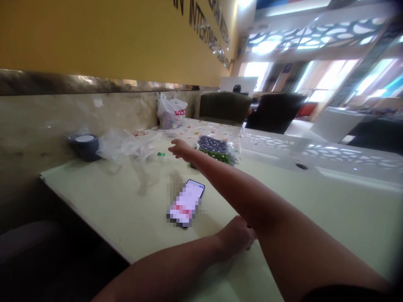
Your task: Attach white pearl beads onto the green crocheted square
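Note:
My right hand (179, 148) is stretched far out over the pale table (330, 209). Its fingers point left toward crumpled clear plastic bags (126, 144) and hold nothing. A small green piece (161, 154) lies just left of it. Just right of the hand lies a clear bag of blue-grey and green small pieces (217, 149). My left hand (236, 237) rests on the table near the front, and my right forearm partly covers its fingers. A phone (186, 203) with its screen lit lies flat between the two hands.
A dark round container (85, 146) stands at the table's back left by the marble wall. A white knotted plastic bag (170, 111) sits farther back. Two dark chairs (252, 109) stand behind the table. The table's front-left edge (82, 212) drops off to a dark seat.

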A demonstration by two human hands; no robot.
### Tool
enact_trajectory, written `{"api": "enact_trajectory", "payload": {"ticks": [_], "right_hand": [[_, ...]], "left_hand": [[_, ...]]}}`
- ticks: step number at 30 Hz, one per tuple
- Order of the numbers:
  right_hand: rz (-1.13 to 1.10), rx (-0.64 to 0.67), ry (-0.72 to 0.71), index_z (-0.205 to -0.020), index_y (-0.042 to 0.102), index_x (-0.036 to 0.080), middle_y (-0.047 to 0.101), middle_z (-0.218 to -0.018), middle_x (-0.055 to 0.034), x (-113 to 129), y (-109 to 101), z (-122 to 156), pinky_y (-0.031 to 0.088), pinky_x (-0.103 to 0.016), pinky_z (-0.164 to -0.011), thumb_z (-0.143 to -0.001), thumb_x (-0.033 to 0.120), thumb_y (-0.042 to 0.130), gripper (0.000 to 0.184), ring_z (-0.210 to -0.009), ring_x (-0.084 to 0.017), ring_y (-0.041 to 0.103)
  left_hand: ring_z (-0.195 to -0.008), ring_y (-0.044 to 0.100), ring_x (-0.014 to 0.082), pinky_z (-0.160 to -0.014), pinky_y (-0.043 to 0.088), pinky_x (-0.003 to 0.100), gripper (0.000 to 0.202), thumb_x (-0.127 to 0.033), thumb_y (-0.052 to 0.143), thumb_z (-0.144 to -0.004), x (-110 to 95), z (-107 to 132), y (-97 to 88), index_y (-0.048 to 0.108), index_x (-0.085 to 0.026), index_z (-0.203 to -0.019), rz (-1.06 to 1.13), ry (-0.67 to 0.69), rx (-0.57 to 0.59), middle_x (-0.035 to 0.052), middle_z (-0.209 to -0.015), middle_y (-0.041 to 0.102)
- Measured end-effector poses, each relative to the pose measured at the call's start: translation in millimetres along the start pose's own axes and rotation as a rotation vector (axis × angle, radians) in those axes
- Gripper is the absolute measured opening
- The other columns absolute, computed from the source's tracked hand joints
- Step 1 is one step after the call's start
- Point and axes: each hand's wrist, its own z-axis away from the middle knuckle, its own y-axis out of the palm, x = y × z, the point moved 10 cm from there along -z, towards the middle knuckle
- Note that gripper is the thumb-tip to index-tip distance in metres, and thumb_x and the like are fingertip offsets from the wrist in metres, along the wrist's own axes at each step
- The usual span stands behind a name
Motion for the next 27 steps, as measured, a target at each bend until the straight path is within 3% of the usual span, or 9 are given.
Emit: {"api": "enact_trajectory", "payload": {"ticks": [2,5,9,13,16,20,23,27], "right_hand": [[0.069,-0.075,-0.032,-0.109,0.060,0.010,0.065,-0.099,-0.0143,7,-20,9,0.051,-0.036,-0.073,-0.081,0.012,0.062,0.028,-0.080,-0.021,0.062],[0.156,-0.175,-0.094,-0.109,0.064,0.012,0.064,-0.109,-0.0140,13,-66,59,0.046,-0.037,-0.088,-0.082,0.014,0.063,0.027,-0.095,-0.022,0.060],[0.387,-0.437,-0.219,-0.105,0.068,0.015,0.068,-0.093,-0.0092,8,-141,179,0.046,-0.038,-0.083,-0.086,0.022,0.060,0.022,-0.084,-0.020,0.061],[0.332,-0.574,-0.055,-0.106,0.067,0.017,0.068,-0.085,-0.0062,-49,-181,298,0.048,-0.033,-0.072,-0.087,0.031,0.055,0.026,-0.074,-0.018,0.061],[0.201,-0.612,0.094,-0.100,0.067,0.016,0.066,-0.080,-0.0051,-101,-185,358,0.049,-0.031,-0.067,-0.086,0.032,0.056,0.024,-0.070,-0.017,0.061],[-0.076,-0.593,0.171,-0.095,0.066,0.014,0.064,-0.076,-0.0038,-151,-169,388,0.049,-0.028,-0.058,-0.083,0.035,0.058,0.025,-0.066,-0.015,0.060],[-0.222,-0.537,0.165,-0.096,0.067,0.015,0.065,-0.078,-0.0033,-165,-155,390,0.051,-0.027,-0.059,-0.082,0.036,0.060,0.026,-0.068,-0.015,0.060],[-0.191,-0.519,0.139,-0.094,0.068,0.017,0.066,-0.078,-0.0034,-167,-153,393,0.050,-0.028,-0.061,-0.083,0.033,0.060,0.022,-0.070,-0.015,0.060]], "left_hand": [[-0.044,0.031,0.0084,-0.047,0.026,0.027,0.015,-0.031,0.065,-0.078,0,-1,0.3,0.069,-0.018,-0.073,-0.011,0.003,0.007,-0.0036,-0.049,0.039],[-0.042,0.030,0.0076,-0.045,0.023,0.025,0.023,-0.035,0.061,-0.080,-4,-2,1.2,0.071,-0.014,-0.080,-0.059,0.037,0.032,-0.0044,-0.047,0.039],[-0.041,0.027,0.0067,-0.044,0.019,0.024,0.025,-0.036,0.061,-0.080,-9,-1,-1.4,0.070,-0.013,-0.083,-0.092,0.039,0.008,-0.0070,-0.045,0.033],[-0.044,0.025,0.0060,-0.044,0.017,0.022,0.031,-0.045,0.062,-0.082,-25,4,0.6,0.065,-0.014,-0.082,-0.079,0.118,-0.001,-0.0081,-0.048,0.031],[-0.045,0.022,0.0053,-0.045,0.015,0.022,0.032,-0.047,0.063,-0.084,-35,6,5.7,0.062,-0.015,-0.082,-0.088,0.174,0.023,-0.0084,-0.051,0.029],[-0.047,0.019,0.0058,-0.046,0.014,0.023,0.031,-0.046,0.063,-0.086,-42,9,8.3,0.063,-0.014,-0.083,-0.135,0.221,-0.024,-0.0083,-0.051,0.026],[-0.049,0.021,0.0060,-0.047,0.015,0.023,0.031,-0.046,0.063,-0.085,-48,13,15.3,0.066,-0.015,-0.087,-0.213,0.230,-0.038,-0.0074,-0.053,0.028],[-0.051,0.023,0.0062,-0.047,0.015,0.023,0.032,-0.046,0.065,-0.085,-61,18,24.3,0.070,-0.015,-0.091,-0.347,0.250,-0.084,-0.0059,-0.056,0.032]]}}
